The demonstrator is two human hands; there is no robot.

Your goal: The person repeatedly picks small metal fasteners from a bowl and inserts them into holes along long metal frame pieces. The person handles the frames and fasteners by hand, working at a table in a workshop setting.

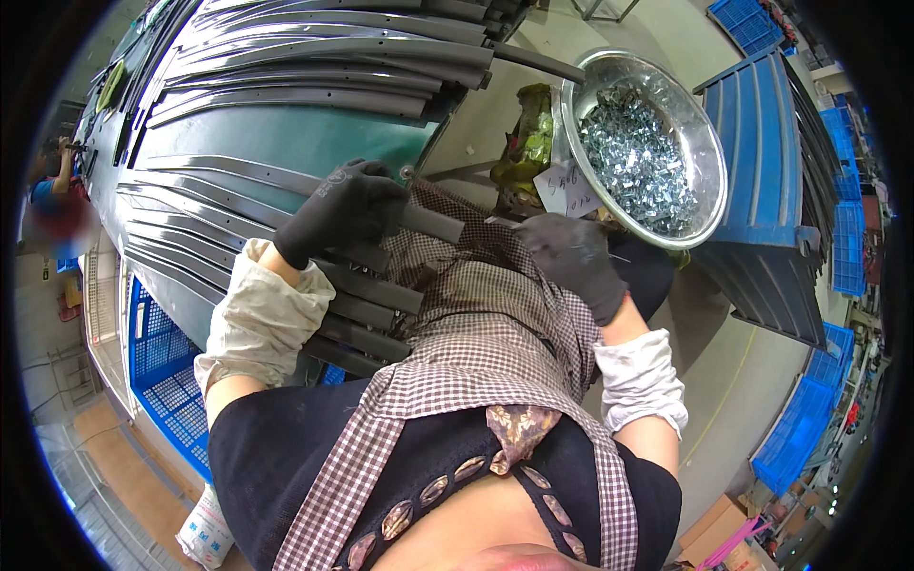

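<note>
My left hand [347, 209], in a black glove, is curled over a long dark strip [436, 223] near the table's edge. The strip's end sticks out past my fingers, above my lap. My right hand [576, 259], also in a black glove, is closed above my checked apron [476, 305]. A small pale sliver shows at its fingertips, too small to name. Just beyond this hand stands a round metal bowl [706, 143] full of small shiny metal clips [633, 157]. More dark strips [367, 309] lie side by side beneath my left wrist.
A pile of dark strips [333, 62] covers the far part of the green table [295, 138]. One strip reaches the bowl's rim. A blue bin [762, 200] stands at the right, blue crates [167, 381] at the left. A written paper [564, 188] lies by the bowl. A person [57, 186] is far left.
</note>
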